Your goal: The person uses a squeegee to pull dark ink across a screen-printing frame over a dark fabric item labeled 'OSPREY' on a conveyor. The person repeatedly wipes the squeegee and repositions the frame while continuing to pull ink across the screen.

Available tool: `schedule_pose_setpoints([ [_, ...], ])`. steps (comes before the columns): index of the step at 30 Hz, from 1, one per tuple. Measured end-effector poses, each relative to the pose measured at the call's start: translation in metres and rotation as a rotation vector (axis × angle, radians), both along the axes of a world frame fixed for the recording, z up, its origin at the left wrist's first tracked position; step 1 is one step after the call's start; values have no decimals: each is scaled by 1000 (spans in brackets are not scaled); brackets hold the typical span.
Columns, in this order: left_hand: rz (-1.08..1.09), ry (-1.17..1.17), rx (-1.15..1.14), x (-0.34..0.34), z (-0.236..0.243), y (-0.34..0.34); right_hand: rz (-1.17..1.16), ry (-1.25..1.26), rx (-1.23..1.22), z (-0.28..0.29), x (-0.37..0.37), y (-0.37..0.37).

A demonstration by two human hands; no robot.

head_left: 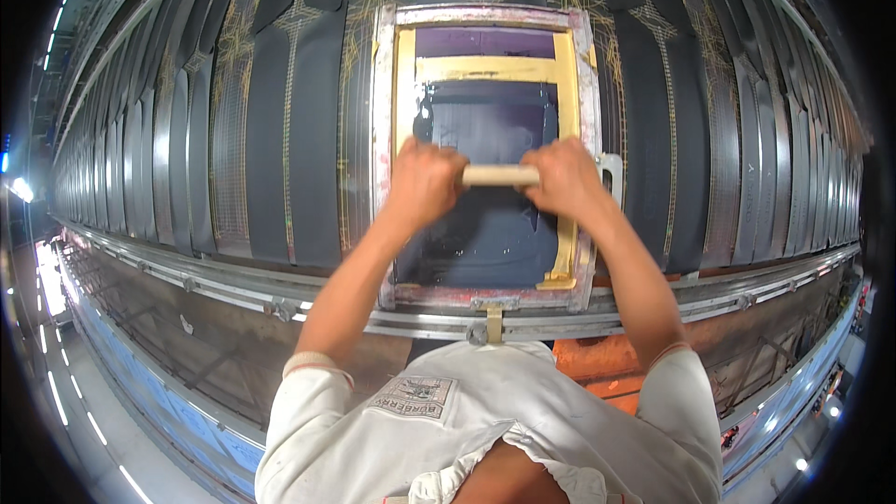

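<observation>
Both ends of the bar (501,175) are covered by the grips, so that only its pale middle is shown, and whatever is carried beneath it is lost against the dark ink (481,247); whether the ink is touched by a blade cannot be told. The fingertips are curled out of sight, and parts of the frame (384,84) are hidden by the forearms. The outermost dark panels (313,131) on the table (357,187) are squeezed and cut off by the curved rim of the view, so they cannot be fully counted. One bar, one frame and two grips are seen. Yellow tape (485,68) is shown along three sides of the inked area: left, top and right. One metal bracket (613,177) is seen at the frame's right side, just beside the right forearm, and one rail (415,321) is run along the table's near edge. The bar is clasped near its left end by the left grip (427,182) and near its right end by the right grip (567,177), both being closed around it. It is held crosswise between them, above the inked area and inside the frame's outline.
</observation>
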State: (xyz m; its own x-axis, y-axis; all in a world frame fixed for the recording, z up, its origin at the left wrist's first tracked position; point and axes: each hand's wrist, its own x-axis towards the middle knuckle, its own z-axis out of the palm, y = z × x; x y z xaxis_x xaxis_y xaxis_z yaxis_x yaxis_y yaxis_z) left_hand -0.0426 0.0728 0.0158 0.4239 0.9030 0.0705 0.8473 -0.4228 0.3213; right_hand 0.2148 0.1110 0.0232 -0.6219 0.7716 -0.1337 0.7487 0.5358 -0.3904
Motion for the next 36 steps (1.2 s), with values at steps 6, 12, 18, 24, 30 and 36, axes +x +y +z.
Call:
schedule_pose_setpoints([
  [6, 10, 9, 20, -13, 2, 112, -81, -93, -96, 15, -19, 111],
  [12, 47, -18, -28, -5, 18, 123, -192, -94, -342, 39, -21, 124],
  [18, 13, -10, -16, 9, 7, 70, -70, 12, -36, 12, 2, 69],
  [24, 18, -82, 64, 22, -10, -60, -40, 75, 4, -1, 18, -61],
  [30, 56, -84, 95, 25, -21, -84, -495, 384, 63, -7, 54, -26],
  [36, 18, -73, 59, 56, -36, -88, -1068, 278, 115, -89, 155, 30],
])
